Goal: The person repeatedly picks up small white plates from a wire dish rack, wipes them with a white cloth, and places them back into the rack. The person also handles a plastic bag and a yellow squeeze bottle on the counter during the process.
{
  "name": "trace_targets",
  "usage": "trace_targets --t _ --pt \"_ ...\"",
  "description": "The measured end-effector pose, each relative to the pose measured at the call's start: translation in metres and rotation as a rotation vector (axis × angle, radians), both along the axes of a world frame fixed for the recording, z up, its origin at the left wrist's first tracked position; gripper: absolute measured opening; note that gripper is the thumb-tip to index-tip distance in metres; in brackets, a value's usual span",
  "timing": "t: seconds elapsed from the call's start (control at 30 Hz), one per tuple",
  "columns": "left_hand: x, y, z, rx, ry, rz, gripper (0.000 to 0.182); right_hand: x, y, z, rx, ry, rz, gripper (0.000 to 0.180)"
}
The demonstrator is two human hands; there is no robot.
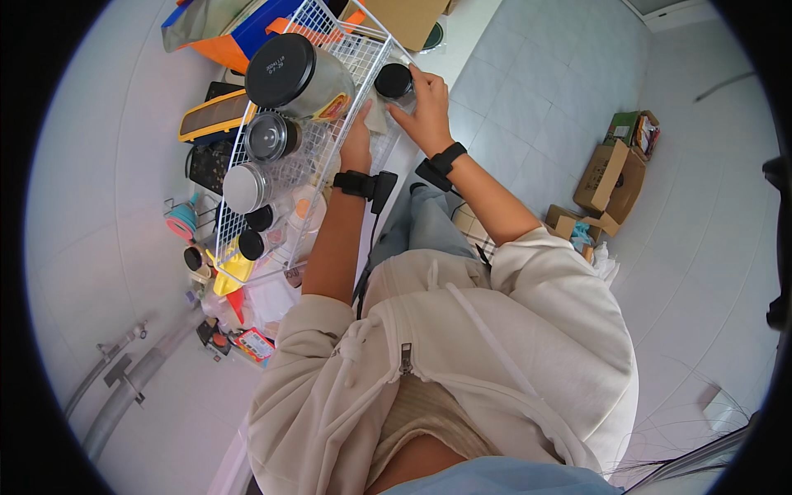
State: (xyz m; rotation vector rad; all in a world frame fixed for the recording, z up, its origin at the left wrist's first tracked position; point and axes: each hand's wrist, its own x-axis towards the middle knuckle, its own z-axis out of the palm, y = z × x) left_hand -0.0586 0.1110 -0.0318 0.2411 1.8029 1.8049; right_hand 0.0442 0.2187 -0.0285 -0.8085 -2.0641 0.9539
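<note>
My right hand is closed around a small clear jar with a black lid, just outside a white wire rack. Behind the rack's near edge is my left hand; its fingers are partly hidden by the wires, so its grip cannot be made out. On the rack lie or stand a large glass jar with a black lid, a clear-topped jar, a white-lidded jar and small black-lidded jars.
A blue and orange bag and a cardboard box stand beyond the rack. Behind it are a yellow-rimmed container and a yellow plastic item. Open cardboard boxes stand on the tiled floor at right.
</note>
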Motion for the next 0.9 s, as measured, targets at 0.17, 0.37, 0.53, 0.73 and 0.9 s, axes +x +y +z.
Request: trace_targets --t 0.17,0.37,0.53,0.73,0.9 --pt "0.005 0.004 -0.008 0.14 -0.028 0.178 0.032 -0.012 -0.008 -0.009 0.0 -0.077 -0.139 0.08" --pt "0.004 0.003 -0.003 -0.078 0.118 0.121 0.032 -0.017 -0.011 -0.01 0.007 -0.055 -0.204 0.073" --pt "0.003 0.001 -0.001 -0.103 0.121 0.071 0.032 -0.014 -0.012 -0.01 -0.002 -0.011 -0.232 0.072" --pt "0.01 0.008 0.003 0.185 -0.052 0.113 0.04 -0.016 -0.013 -0.014 0.015 -0.006 -0.266 0.073" --pt "0.007 0.012 0.008 0.019 -0.062 0.01 0.047 -0.017 -0.013 -0.016 0.005 0.0 -0.25 0.073"
